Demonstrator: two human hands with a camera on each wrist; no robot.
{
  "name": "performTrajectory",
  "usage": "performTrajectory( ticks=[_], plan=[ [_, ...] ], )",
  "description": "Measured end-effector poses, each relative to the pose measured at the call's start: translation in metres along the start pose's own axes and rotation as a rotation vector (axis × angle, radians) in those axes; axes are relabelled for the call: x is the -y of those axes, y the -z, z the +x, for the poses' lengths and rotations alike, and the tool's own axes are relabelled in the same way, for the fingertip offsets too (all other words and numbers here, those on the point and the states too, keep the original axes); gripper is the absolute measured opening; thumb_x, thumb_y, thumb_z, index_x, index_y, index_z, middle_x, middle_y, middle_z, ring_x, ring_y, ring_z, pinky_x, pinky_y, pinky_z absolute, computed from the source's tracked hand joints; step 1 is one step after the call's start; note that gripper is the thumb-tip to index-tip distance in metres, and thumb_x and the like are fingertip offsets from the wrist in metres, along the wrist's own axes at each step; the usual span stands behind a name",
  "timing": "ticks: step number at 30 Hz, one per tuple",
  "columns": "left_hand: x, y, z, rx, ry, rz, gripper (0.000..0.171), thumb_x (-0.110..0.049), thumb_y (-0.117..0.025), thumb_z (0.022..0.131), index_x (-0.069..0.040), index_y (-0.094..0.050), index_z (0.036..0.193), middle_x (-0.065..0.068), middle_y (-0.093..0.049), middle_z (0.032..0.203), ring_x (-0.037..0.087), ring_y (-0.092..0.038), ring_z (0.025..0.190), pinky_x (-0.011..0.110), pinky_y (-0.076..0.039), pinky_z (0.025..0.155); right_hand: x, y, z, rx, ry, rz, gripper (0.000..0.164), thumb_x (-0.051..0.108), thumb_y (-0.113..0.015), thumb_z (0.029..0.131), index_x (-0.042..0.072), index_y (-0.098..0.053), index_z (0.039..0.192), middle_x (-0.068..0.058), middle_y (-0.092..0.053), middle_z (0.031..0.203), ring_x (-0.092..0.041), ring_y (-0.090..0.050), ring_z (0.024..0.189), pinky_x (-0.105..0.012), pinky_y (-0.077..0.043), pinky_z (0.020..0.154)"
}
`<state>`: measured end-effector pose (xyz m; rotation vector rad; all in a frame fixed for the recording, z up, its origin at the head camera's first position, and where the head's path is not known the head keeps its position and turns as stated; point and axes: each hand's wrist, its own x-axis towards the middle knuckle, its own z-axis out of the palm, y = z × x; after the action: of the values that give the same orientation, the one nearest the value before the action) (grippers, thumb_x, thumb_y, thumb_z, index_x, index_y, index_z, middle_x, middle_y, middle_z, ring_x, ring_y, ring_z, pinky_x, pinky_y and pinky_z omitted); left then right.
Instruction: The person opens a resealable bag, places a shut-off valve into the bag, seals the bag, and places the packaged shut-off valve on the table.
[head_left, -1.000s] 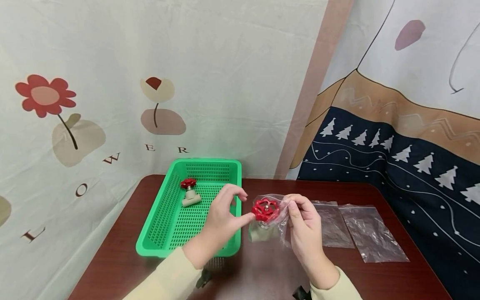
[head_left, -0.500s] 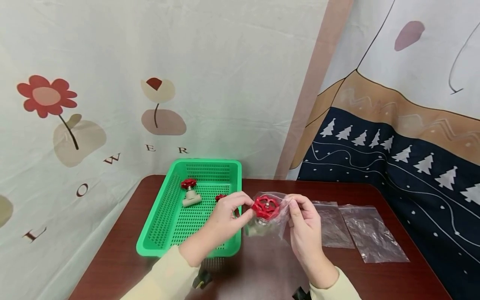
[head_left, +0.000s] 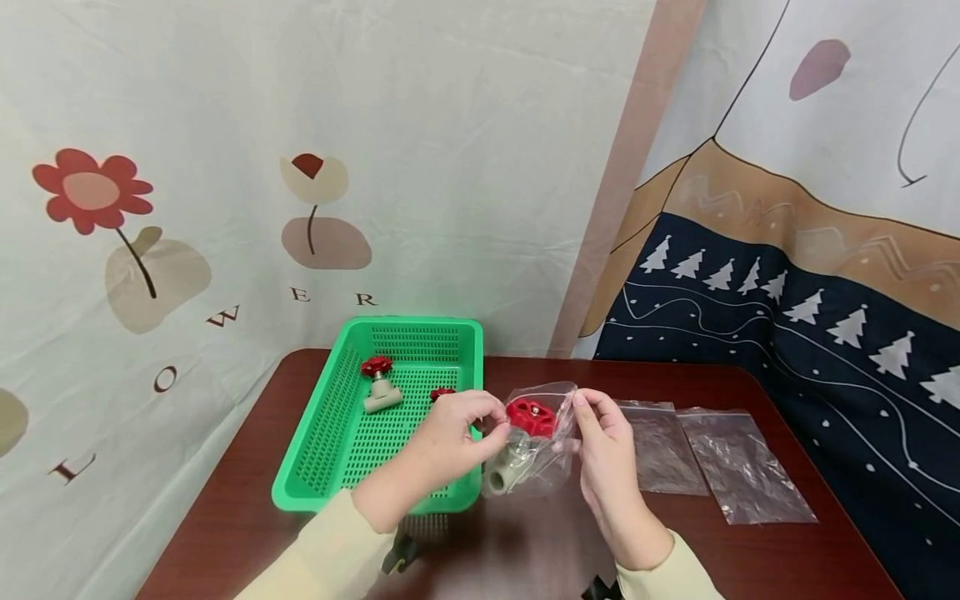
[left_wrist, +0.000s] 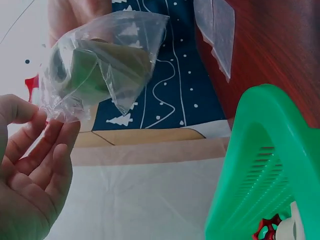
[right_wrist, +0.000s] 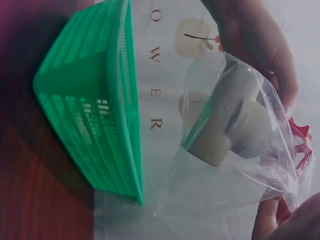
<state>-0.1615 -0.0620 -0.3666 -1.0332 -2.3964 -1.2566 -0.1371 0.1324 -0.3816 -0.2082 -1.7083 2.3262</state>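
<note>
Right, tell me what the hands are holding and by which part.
A clear plastic bag holding a red-wheeled valve: in the head view, the left hand pinches its left edge, the right hand its upper right corner.

Bag [left_wrist: 122, 94]: thin clear plastic film, glossy, creased.
Valve body [right_wrist: 215, 122]: smooth, matt, plastic-looking.
Handwheel [head_left: 531, 418]: glossy, painted-looking.
Basket [head_left: 317, 437]: perforated plastic, satin sheen.
Tabletop [head_left: 532, 554]: wood-look, polished.
Flat bags [head_left: 746, 467]: wrinkled clear plastic, shiny.
Backdrop [head_left: 480, 158]: matt printed cloth.

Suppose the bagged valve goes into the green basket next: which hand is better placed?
Probably the left hand: it pinches the bag on the side nearer the green basket, while the right hand pinches the far side.
</note>
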Motion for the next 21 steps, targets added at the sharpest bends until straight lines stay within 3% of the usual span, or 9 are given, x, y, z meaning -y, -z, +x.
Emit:
performTrajectory(
  ticks=[5, 11, 17, 21],
  plan=[
    [-0.005, 0.004, 0.000, 0.031, 0.022, 0.130, 0.010, -0.015, -0.064, 0.085, -0.020, -0.063, 0.077, -0.013, -0.060, 0.078, 0.005, -0.052, 0.068, 0.017, -0.046, 0.059, -0.002, 0.003, 0.002, 0.029, -0.035, -0.054, 0.008, 0.013, -0.056, 0.095, 0.007, -0.059, 0.099, 0.001, -0.057, 0.081, -0.008, -0.054, 0.066, -0.023, -0.053, 0.051],
    [-0.008, 0.005, -0.001, 0.050, -0.014, 0.211, 0.013, -0.015, -0.061, 0.086, -0.023, -0.059, 0.075, -0.016, -0.052, 0.075, 0.003, -0.050, 0.066, 0.015, -0.044, 0.060, -0.007, 0.005, 0.007, 0.047, -0.037, -0.155, 0.013, 0.012, -0.056, 0.095, 0.000, -0.058, 0.101, 0.000, -0.059, 0.080, -0.009, -0.054, 0.062, -0.022, -0.052, 0.050],
    [-0.007, 0.003, -0.003, 0.048, 0.027, 0.159, 0.019, -0.014, -0.058, 0.085, -0.024, -0.052, 0.071, -0.016, -0.047, 0.072, 0.002, -0.046, 0.065, 0.017, -0.042, 0.055, -0.012, 0.006, 0.011, 0.116, -0.111, -0.250, 0.014, 0.009, -0.056, 0.094, -0.002, -0.058, 0.103, 0.001, -0.059, 0.077, -0.011, -0.058, 0.068, -0.027, -0.055, 0.056],
    [-0.006, 0.003, -0.004, 0.070, 0.034, 0.071, 0.021, -0.009, -0.057, 0.084, -0.023, -0.050, 0.070, -0.013, -0.045, 0.071, 0.005, -0.046, 0.066, 0.018, -0.042, 0.055, -0.013, 0.007, 0.012, 0.155, -0.095, -0.281, 0.017, 0.009, -0.057, 0.094, -0.004, -0.059, 0.104, 0.000, -0.058, 0.079, -0.012, -0.058, 0.072, -0.028, -0.056, 0.062]
  ],
)
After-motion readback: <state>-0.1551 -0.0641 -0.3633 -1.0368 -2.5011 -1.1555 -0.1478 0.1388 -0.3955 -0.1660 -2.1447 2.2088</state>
